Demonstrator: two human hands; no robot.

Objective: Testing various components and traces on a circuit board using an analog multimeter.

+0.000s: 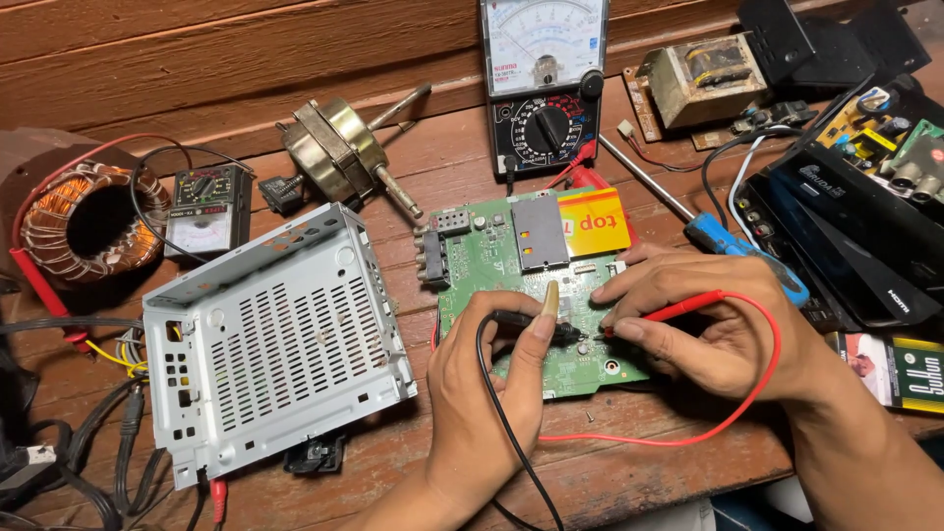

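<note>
A green circuit board [501, 265] lies flat on the wooden surface [629, 472], near its front edge, between a perforated metal case [270, 339] on one side and a black set-top box [865, 246] on the other. An orange card [595, 221] is laid over the board's far edge.

The left hand [482, 393] is closed around a black probe [531, 323], pinched between thumb and fingers, with its black lead [501, 413] running back toward the wrist. The right hand [703, 329] is closed on a red probe [664, 315], whose red lead [728, 413] loops around the hand. Both tips are set on the board's near part, close together but apart. The right fingers also rest on the board, so it appears to be steadied there.

The board is judged light, thin and stiff, yet fragile: small soldered parts and a metal shield [539, 231] stand on its face, and connectors [433, 258] line one edge. It is best taken by its bare edges or corners, never by the components. The probes are judged light and rigid, with smooth plastic shafts that are held pencil-style near the tip; the leads are soft and can drag.

An analog meter [544, 79] stands propped behind the board. A blue-handled screwdriver [737, 246], a motor [339, 147], a copper coil [93, 221] and a transformer [703, 74] lie about.
</note>
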